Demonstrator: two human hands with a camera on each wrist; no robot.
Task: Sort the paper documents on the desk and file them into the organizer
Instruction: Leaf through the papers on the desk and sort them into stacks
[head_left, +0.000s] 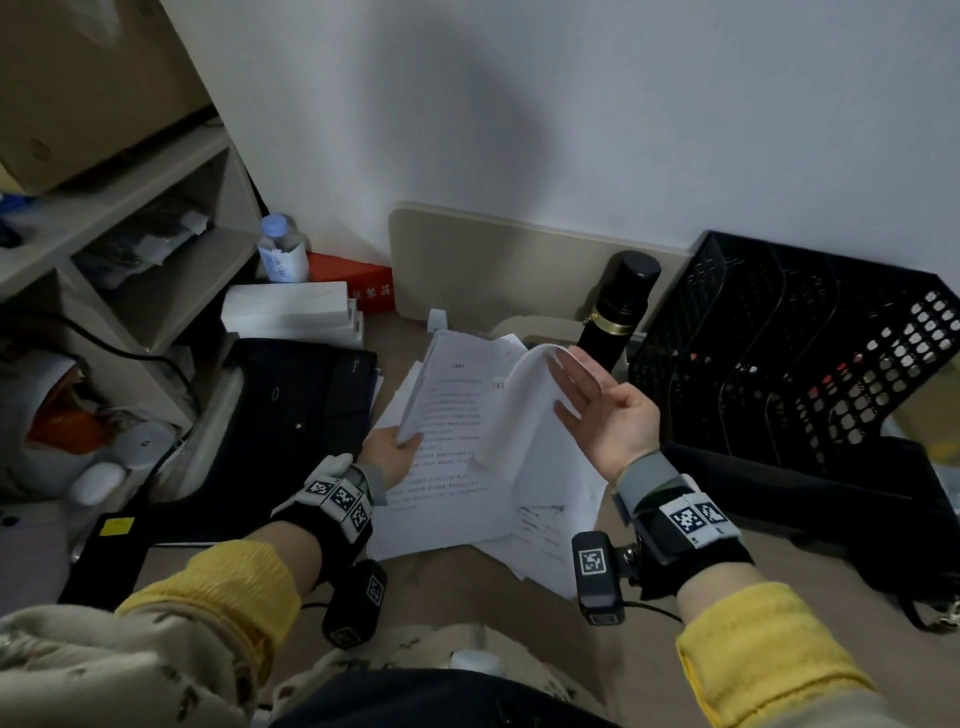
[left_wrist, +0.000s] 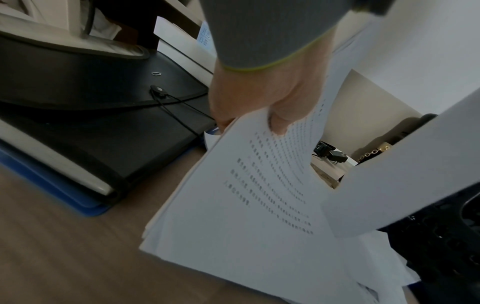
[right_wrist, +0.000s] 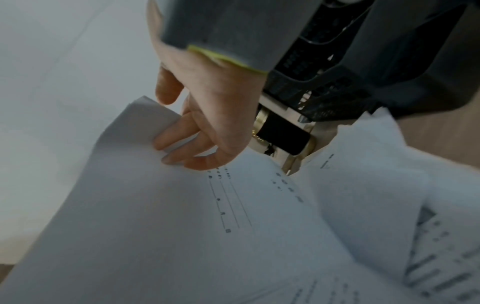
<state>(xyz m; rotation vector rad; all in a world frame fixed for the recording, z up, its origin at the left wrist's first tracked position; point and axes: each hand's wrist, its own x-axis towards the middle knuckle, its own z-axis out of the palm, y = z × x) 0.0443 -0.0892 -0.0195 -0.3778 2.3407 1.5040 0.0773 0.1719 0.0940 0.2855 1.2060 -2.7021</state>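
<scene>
A stack of printed papers (head_left: 452, 483) is raised off the desk at the centre. My left hand (head_left: 402, 447) grips its left edge, thumb on top of the text, as the left wrist view shows for the hand (left_wrist: 262, 98) and the stack (left_wrist: 233, 216). My right hand (head_left: 576, 389) is palm up with straight fingers under the top sheet (head_left: 519, 400), which curls up and over the fingertips. In the right wrist view those fingers (right_wrist: 179, 135) lie flat against the bent sheet (right_wrist: 130, 195). The black mesh organizer (head_left: 789, 353) stands at the right with nothing visible in its slots.
A black flask (head_left: 618, 306) stands just behind my right hand. Loose sheets (head_left: 545, 561) lie on the desk under the stack. A black folder (head_left: 291, 415), white boxes (head_left: 291, 309), a water bottle (head_left: 283, 254) and a shelf (head_left: 130, 234) crowd the left. A black bag (head_left: 831, 499) lies at the right.
</scene>
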